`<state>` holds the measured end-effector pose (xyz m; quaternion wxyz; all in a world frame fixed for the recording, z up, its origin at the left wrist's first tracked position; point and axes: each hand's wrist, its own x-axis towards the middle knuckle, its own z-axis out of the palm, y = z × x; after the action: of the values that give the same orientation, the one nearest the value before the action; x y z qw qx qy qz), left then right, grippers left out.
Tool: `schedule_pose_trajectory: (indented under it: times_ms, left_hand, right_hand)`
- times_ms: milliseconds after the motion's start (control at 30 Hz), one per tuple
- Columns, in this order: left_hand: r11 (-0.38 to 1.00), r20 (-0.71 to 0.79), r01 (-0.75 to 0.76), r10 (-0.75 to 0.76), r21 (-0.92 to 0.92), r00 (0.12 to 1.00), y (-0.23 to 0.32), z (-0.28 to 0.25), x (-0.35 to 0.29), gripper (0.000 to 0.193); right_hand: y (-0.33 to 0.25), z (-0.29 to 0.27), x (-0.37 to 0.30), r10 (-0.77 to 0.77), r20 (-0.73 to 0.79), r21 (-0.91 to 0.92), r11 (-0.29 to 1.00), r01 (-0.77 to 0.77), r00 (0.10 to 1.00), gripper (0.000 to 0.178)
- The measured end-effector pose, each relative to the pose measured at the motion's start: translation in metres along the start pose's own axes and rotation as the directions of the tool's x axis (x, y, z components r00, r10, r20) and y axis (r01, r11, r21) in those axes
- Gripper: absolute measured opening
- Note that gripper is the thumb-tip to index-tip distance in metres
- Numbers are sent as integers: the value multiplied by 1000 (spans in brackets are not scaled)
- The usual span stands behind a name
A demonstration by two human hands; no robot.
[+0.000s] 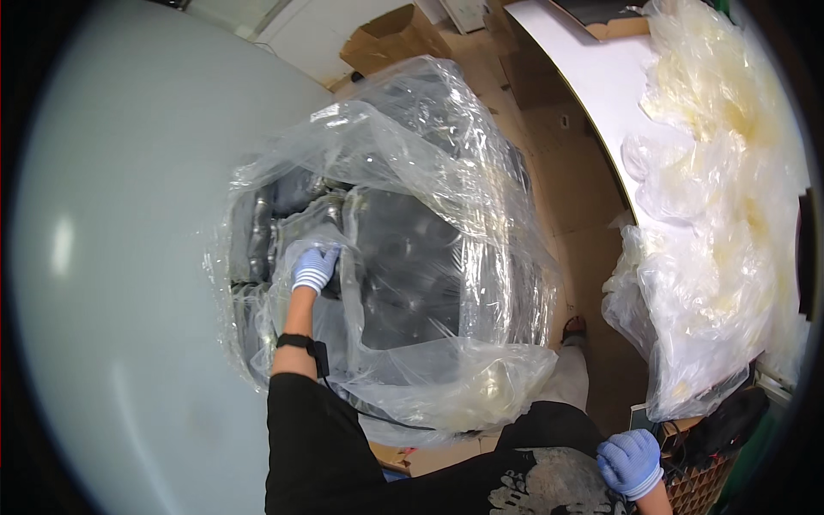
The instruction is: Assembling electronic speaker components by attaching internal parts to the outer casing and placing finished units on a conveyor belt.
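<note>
In front of me stands a large load of black, shiny packed pieces (408, 266), draped and lined with clear plastic film (412, 150). My left hand (316, 268), in a blue and white knit glove, reaches into its left part. The fingers are curled in the film beside the dark pieces, and the fingertips are partly hidden. My right hand (631, 463), gloved the same way, hangs low at my right side, away from the load. Its fingers are curled in, and nothing shows in them.
A smooth pale grey surface (129, 215) borders the load on the left. To the right, a curved white table (592, 60) bears heaps of crumpled yellowish plastic film (712, 232). An open cardboard box (395, 41) stands at the back. A brown crate (699, 481) sits at the lower right.
</note>
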<state>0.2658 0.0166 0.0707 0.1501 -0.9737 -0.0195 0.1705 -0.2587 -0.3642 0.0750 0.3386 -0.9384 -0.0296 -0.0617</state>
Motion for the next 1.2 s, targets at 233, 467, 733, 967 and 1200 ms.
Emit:
schedule_pose_trajectory:
  times_ms: [233, 467, 733, 967, 1200]
  left_hand:
    - [677, -89, -625, 647, -389, 757, 15, -63, -130, 33]
    - [118, -226, -707, 900, -697, 374, 142, -160, -273, 37]
    - [-316, -426, -473, 893, -823, 144, 296, -199, -351, 41]
    - [-300, -270, -237, 951, -924, -150, 408, -171, -394, 32]
    - [-301, -209, -270, 923, -914, -322, 504, -122, -491, 35]
  right_hand:
    - [-12, -13, 10, -81, -11, 19, 997, 81, 997, 21]
    - [-17, -19, 66, 108, 262, 639, 725, -256, 959, 134]
    - [9, -44, 107, 191, -78, 712, 697, -79, 979, 70]
    - [71, -162, -6, 638, -585, 754, 655, 46, 501, 29]
    - [29, -212, -107, 337, -895, 159, 853, -497, 292, 55]
